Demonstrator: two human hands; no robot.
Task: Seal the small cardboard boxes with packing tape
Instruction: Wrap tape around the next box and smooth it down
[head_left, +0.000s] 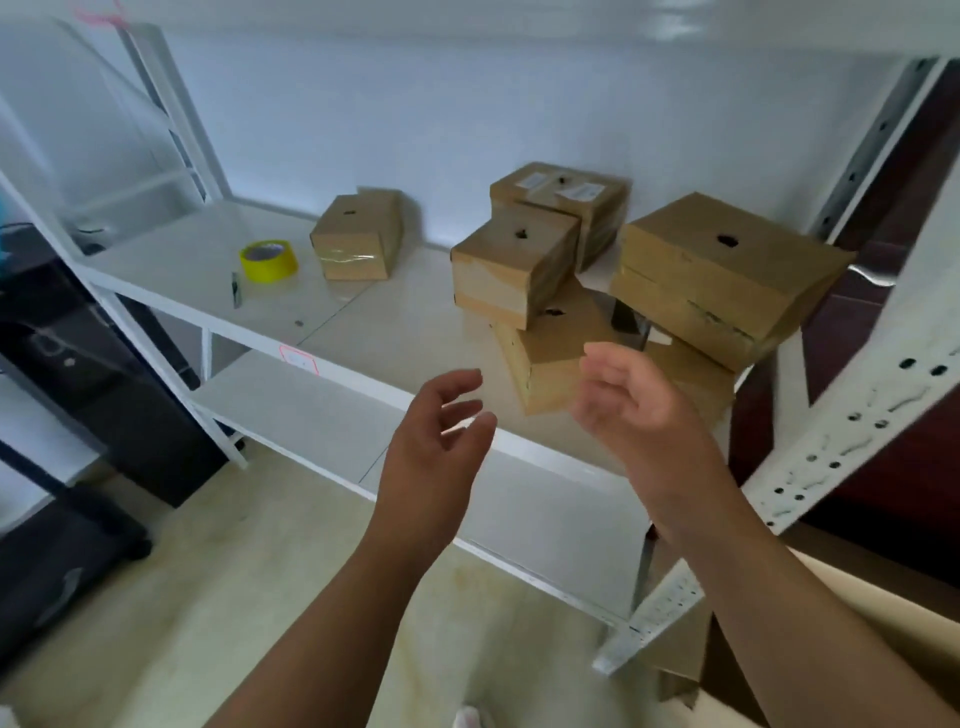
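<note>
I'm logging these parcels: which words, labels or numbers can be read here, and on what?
None can be read.
Two white labels on the rear cardboard box: print too blurred.
The pink-edged sticker on the shelf edge: too blurred.
The yellow tape roll: no print visible.

You can reach in over the shelf (395, 322) front edge across its bare middle, between the tape roll (268, 261) at left and the box pile (514, 270) crowding the right end.

Matt brown cardboard boxes (514, 270), a glossy yellow tape roll (268, 261), smooth white-painted shelf (171, 260).
</note>
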